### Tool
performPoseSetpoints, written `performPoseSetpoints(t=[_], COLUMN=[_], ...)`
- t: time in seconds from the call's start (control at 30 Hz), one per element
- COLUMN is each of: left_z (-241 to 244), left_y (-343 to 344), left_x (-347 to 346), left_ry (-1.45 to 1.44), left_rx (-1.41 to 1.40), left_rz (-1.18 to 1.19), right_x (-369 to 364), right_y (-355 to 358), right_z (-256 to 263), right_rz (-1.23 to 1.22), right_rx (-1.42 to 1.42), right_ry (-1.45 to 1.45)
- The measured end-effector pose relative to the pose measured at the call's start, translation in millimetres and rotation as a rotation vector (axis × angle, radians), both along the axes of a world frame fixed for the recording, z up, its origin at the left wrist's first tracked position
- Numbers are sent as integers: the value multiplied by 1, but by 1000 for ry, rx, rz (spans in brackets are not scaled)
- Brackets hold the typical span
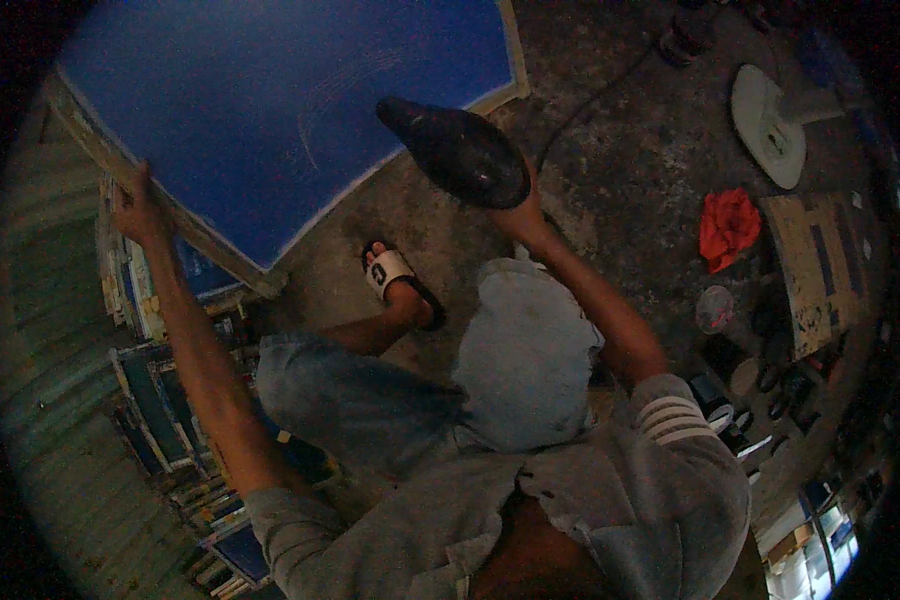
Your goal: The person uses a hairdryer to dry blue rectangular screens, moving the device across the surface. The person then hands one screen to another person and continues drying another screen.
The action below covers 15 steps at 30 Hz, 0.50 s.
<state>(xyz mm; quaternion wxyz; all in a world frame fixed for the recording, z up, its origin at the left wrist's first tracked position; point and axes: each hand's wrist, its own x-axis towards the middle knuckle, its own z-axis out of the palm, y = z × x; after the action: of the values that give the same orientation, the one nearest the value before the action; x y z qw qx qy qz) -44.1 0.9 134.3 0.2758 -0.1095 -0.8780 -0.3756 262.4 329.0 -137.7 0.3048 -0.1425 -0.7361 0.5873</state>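
Note:
My left hand [144,214] grips the left side bar of a large wood-framed screen [270,112] with a blue coated mesh, which looks like a screen-printing frame. Pale curved scratch-like lines mark the blue surface. In my right hand [521,221] is a dark hair dryer [461,154]; its narrow nozzle points left over the screen's lower right edge. Most of the handle is hidden by the dryer's body and my hand. A dark cord [600,90] runs from near that hand across the floor toward the upper right.
Several framed screens [157,405] lean in a stack along a corrugated wall [52,352] on my left. To the right, a white oval stand base [750,112], a crumpled red plastic bag or cloth [727,229], a clear container [715,309] and a cardboard sheet [817,277] sit on the stained concrete floor.

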Motion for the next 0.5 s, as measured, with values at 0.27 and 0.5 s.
performPoseSetpoints(t=[0.27,0.5], left_z=[-11,-13], left_y=[-17,-9], left_x=[5,16], left_ry=[7,-31], left_rx=[107,103], left_rz=[6,-26], right_x=[-28,-67], right_y=[5,13], right_z=[16,10], right_rz=[-12,8], right_rx=[-157,-9], right_ry=[35,163])
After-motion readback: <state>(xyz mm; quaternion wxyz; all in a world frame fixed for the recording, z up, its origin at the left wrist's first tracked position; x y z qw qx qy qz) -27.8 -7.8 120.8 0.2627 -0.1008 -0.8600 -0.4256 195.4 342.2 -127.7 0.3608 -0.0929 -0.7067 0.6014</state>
